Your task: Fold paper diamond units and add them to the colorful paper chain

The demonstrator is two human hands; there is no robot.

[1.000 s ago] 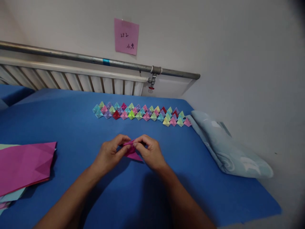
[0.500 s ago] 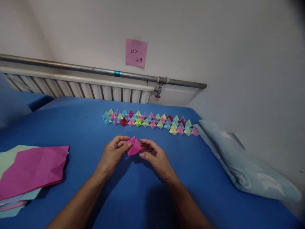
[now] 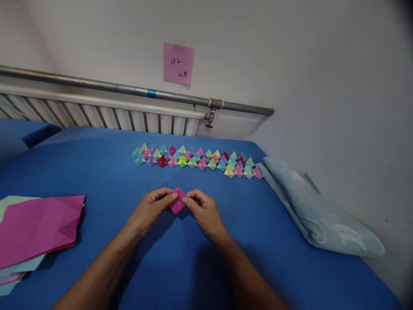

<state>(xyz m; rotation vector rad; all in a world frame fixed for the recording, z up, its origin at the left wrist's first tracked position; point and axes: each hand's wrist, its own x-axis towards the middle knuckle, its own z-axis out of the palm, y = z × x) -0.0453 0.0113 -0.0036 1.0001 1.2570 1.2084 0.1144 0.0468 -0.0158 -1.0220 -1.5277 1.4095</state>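
A small folded piece of magenta paper [image 3: 177,204] is held above the blue surface, its diamond shape facing me. My left hand [image 3: 156,205] pinches its left side, thumb in front and fingers behind. On the right side, my right hand [image 3: 201,208] grips it between thumb and fingers. Beyond my hands lie rows of small folded paper pieces [image 3: 182,161] in many colours, set close together. At the left rests a stack of coloured paper sheets [image 3: 41,224], a creased magenta one on top.
A blue surface [image 3: 151,275] spans the view. A folded light-blue cloth [image 3: 309,211] lies at the right. Behind stand a white radiator [image 3: 122,118] and a metal pipe [image 3: 106,86] with a red-handled valve [image 3: 209,125]. A pink note [image 3: 178,63] hangs on the wall.
My right hand has closed on the right side of the magenta paper, which now shows a narrower diamond. The whole view has shifted, so the surroundings appear slightly further left and up.
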